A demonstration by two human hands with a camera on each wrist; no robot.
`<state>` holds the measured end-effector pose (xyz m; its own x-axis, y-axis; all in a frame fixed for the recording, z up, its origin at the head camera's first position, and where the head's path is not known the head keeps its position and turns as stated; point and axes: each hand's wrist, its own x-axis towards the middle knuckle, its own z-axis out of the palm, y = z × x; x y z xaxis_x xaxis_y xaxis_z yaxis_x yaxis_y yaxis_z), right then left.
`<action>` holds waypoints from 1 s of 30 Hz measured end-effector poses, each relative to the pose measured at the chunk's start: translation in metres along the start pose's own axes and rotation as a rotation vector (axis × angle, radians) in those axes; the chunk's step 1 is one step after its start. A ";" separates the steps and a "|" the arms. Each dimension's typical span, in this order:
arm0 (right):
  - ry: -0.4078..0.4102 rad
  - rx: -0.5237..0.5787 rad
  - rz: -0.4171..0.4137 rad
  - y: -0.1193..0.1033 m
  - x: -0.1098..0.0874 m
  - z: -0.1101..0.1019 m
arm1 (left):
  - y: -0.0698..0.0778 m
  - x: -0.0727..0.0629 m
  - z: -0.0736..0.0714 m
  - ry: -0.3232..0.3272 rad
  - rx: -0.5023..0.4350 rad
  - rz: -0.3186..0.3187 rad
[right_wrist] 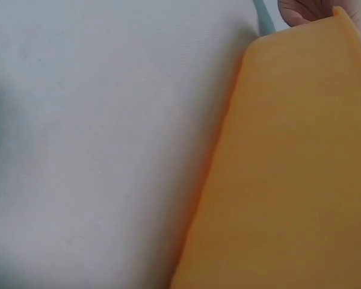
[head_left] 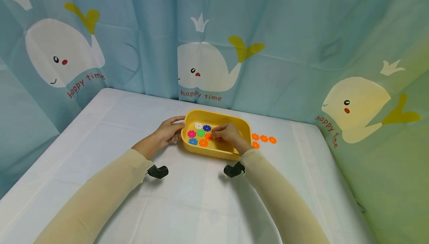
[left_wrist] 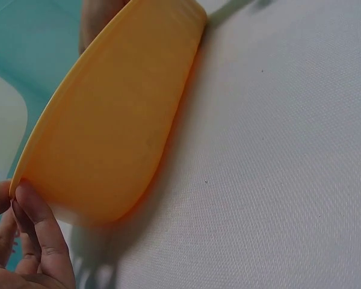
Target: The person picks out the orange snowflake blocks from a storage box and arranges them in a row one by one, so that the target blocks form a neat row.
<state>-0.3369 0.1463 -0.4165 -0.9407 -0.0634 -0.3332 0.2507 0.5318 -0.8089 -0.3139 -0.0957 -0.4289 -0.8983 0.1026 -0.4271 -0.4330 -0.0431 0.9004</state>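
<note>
A yellow plastic basin (head_left: 214,154) sits on the table, with several flower-shaped plastic discs gathered in its left half. Among them are a white disc (head_left: 199,126), a dark blue disc (head_left: 207,128), a pink disc (head_left: 191,134), a green disc (head_left: 201,133), a lighter blue disc (head_left: 192,141) and an orange disc (head_left: 203,142). My left hand (head_left: 169,130) pinches the basin's left rim between thumb and fingers, as the left wrist view confirms. Reaching inside over the right part, my right hand (head_left: 230,133) pinches another orange disc (head_left: 208,136) at its fingertips. In the right wrist view the basin wall hides that hand.
Several more orange discs (head_left: 264,138) lie on the table just right of the basin, some partly behind its edge. A white cloth covers the table (head_left: 187,206). Behind it hangs a blue curtain (head_left: 285,31) printed with whales. Black wrist devices (head_left: 157,171) stick out from both sleeves.
</note>
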 end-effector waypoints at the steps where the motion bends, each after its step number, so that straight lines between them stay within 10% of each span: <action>1: 0.005 0.002 0.001 0.001 0.001 0.001 | 0.000 0.000 0.000 -0.001 0.001 0.000; 30: 0.118 -0.121 -0.017 0.006 0.002 0.017 | 0.001 0.000 0.000 -0.022 -0.026 0.017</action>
<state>-0.3336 0.1349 -0.4305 -0.9667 0.0228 -0.2548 0.2118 0.6297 -0.7474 -0.3140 -0.0959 -0.4282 -0.9040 0.1235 -0.4094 -0.4195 -0.0709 0.9050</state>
